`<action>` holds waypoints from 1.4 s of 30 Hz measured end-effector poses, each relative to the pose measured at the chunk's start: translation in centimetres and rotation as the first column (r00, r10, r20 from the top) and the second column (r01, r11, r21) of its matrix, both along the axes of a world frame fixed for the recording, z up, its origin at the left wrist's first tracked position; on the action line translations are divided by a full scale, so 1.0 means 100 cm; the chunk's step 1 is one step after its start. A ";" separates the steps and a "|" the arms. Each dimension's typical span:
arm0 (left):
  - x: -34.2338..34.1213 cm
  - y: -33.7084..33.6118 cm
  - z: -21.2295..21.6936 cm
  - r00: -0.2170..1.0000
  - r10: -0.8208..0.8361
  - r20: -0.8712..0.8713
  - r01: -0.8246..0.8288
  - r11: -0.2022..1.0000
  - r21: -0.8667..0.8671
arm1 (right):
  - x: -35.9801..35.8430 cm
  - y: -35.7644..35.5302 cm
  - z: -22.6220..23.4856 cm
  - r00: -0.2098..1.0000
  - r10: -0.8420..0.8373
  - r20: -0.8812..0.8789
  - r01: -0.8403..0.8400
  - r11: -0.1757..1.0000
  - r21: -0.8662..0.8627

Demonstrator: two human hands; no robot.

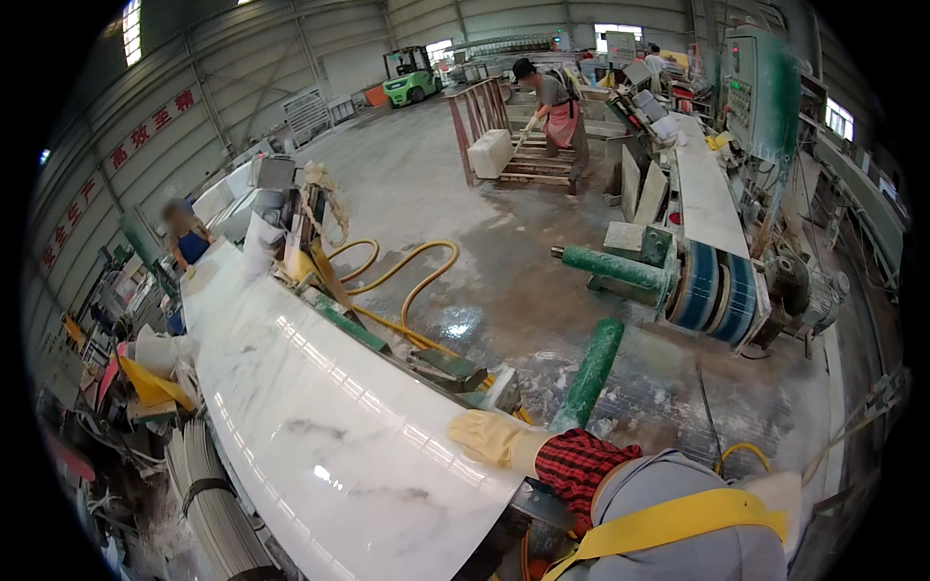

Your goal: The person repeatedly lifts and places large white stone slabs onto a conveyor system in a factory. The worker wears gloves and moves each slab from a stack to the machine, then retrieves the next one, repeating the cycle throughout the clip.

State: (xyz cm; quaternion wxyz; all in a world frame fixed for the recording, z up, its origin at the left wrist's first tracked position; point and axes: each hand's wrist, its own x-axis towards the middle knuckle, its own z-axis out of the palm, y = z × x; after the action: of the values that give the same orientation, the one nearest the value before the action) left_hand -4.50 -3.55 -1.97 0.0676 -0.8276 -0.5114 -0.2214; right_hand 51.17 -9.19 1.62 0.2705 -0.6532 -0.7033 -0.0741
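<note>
My left hand (484, 439), in a cream glove, lies palm down on the near right edge of a long polished white marble slab (320, 407) with faint grey veins. Its fingers are stretched out along the surface and grip nothing. A red and black plaid sleeve covers the forearm, and a yellow strap crosses my grey shirt. My right hand does not show. At the slab's far end stands a person in a dark blue apron (194, 246), one hand near the stone's edge.
A green metal post (589, 376) stands just beyond my hand. Yellow hose (426, 281) loops over the wet floor. A roller machine (712, 295) stands right, and bundled grey strips (218, 499) lie left. Farther off, another person (560, 111) handles a white block (491, 153); a green forklift (412, 77) is behind.
</note>
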 end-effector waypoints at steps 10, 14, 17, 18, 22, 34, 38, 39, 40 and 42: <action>-0.008 0.002 -0.020 0.997 0.080 -0.001 -0.080 0.997 0.001 | -0.004 -0.008 0.014 0.999 0.016 -0.044 -0.014 0.999 0.033; -0.011 0.003 -0.024 0.994 0.109 -0.003 -0.109 0.994 0.002 | -0.003 -0.010 0.018 0.997 0.039 -0.063 -0.036 0.998 0.043; -0.008 0.000 -0.018 0.992 0.128 -0.004 -0.128 0.992 0.005 | -0.003 -0.011 0.021 0.998 0.045 -0.052 -0.044 0.999 0.024; -0.005 -0.001 -0.015 0.991 0.134 -0.004 -0.134 0.991 0.005 | -0.004 -0.011 0.022 0.998 0.038 -0.050 -0.036 0.999 0.041; 0.004 -0.008 0.000 0.986 0.167 0.002 -0.167 0.986 -0.001 | -0.006 -0.012 0.023 0.997 0.034 -0.068 -0.032 0.999 0.025; 0.011 -0.015 0.011 0.972 0.234 0.000 -0.234 0.969 -0.079 | -0.005 -0.016 0.023 0.995 0.033 -0.097 -0.035 0.999 -0.018; 0.010 -0.014 0.010 0.970 0.241 0.017 -0.237 0.965 -0.109 | -0.006 -0.018 0.022 0.996 0.026 -0.088 -0.026 1.000 0.008; 0.009 -0.014 0.009 0.971 0.238 0.020 -0.235 0.966 -0.108 | -0.006 -0.018 0.022 0.996 0.027 -0.090 -0.026 1.000 0.004; 0.008 -0.014 0.009 0.974 0.227 0.022 -0.225 0.970 -0.089 | -0.006 -0.019 0.023 0.995 0.027 -0.093 -0.027 1.000 0.000; 0.007 -0.015 0.008 0.978 0.206 0.023 -0.205 0.977 -0.050 | -0.007 -0.020 0.024 0.995 0.031 -0.094 -0.031 1.000 -0.004</action>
State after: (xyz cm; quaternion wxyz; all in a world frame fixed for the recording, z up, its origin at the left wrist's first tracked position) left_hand -3.78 -5.05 -1.14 0.0635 -0.7684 -0.6003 -0.2127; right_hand 50.48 -11.14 4.00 0.3027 -0.6457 -0.7000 -0.0371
